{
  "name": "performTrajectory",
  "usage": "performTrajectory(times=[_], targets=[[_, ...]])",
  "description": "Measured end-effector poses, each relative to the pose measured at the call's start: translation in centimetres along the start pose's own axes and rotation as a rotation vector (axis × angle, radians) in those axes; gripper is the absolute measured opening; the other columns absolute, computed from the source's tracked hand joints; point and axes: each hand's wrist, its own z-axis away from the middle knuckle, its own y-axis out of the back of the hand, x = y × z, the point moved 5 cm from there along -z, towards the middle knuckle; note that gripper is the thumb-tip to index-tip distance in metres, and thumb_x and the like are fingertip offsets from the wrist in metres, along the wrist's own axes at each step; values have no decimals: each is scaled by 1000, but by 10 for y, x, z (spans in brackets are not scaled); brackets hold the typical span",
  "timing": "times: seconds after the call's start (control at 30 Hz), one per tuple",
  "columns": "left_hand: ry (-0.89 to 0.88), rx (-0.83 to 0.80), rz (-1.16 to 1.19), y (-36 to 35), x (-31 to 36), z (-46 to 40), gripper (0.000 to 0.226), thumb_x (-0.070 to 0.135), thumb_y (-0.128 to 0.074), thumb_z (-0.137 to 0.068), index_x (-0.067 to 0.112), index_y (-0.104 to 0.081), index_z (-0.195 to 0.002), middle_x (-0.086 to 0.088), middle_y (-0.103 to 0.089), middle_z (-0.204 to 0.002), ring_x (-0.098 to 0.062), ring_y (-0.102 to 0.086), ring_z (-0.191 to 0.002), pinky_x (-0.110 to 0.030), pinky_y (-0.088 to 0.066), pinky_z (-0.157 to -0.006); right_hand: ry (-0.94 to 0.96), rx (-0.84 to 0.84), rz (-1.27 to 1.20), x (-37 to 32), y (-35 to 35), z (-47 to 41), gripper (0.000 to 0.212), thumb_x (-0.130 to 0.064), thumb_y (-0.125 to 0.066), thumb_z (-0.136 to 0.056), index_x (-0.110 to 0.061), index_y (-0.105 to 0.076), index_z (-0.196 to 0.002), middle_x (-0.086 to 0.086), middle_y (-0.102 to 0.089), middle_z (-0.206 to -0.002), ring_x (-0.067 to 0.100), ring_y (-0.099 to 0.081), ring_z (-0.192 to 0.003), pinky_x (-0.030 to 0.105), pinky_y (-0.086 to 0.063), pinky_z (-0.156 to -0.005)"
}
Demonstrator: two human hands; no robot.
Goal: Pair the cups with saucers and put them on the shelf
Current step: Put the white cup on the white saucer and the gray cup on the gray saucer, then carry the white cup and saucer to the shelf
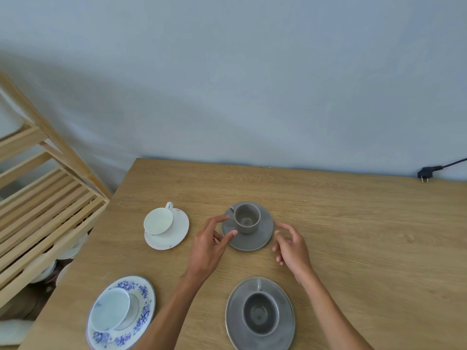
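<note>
Both hands open and grasping nothing: left hand [211, 245] and right hand [290, 245] flanking the small grey saucer [249, 239] carrying its grey cup [246, 218], mid-table [353, 236]. 3 other paired sets nearby; wooden shelf [45, 193] at left.

I see four cup-on-saucer pairs on the table [341, 223]: far-left pair [166, 227], far-centre pair [247, 227], near-left pair [121, 314], near-right pair [260, 314]. Shelf [45, 198] stands left of the table. Plug [425, 173] at the far right edge.
</note>
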Motion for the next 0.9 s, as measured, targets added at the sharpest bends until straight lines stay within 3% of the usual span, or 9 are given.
performTrajectory(times=[0.1,0.23,0.53,0.73,0.9], targets=[[9,-37,-13,15,-1,6,38,47,-67,-89,29,-60,-122,18,-61,-119,-8,-64,-82,-17,-52,-67,6,49,-63,-5,9,13,22,-22,-56,-104,-27,-63,-123,5,-64,-66,9,-46,-41,20,-37,-36],[5,-129,-49,32,-2,23,34,48,-65,-89,34,-60,-120,21,-58,-122,-2,-64,-88,-15,-51,-70,71,11,-112,-36,10,32,18,-23,-55,-104,-31,-66,-116,5,-66,-71,10,-49,-44,23,-39,-41],[112,78,-3,116,-12,51,29,41,-64,-92,38,-57,-121,20,-61,-113,-4,-61,-84,-11,-47,-65,258,-196,-23,-110,-51,81,19,-23,-55,-104,-35,-65,-114,1,-73,-75,12,-51,-44,23,-40,-41],[158,152,-50,171,-46,56,33,45,-58,-95,37,-54,-127,18,-61,-113,-8,-64,-81,-28,-54,-69,252,-273,-2,-115,-119,93,19,-26,-54,-104,-35,-64,-117,3,-73,-81,10,-52,-46,23,-41,-41],[237,49,-102,194,-95,38,46,52,-48,-97,32,-45,-138,11,-59,-116,-8,-67,-78,-32,-56,-76,153,-254,61,-96,-177,74,21,-23,-54,-104,-28,-62,-123,10,-73,-93,10,-56,-48,29,-46,-46]])
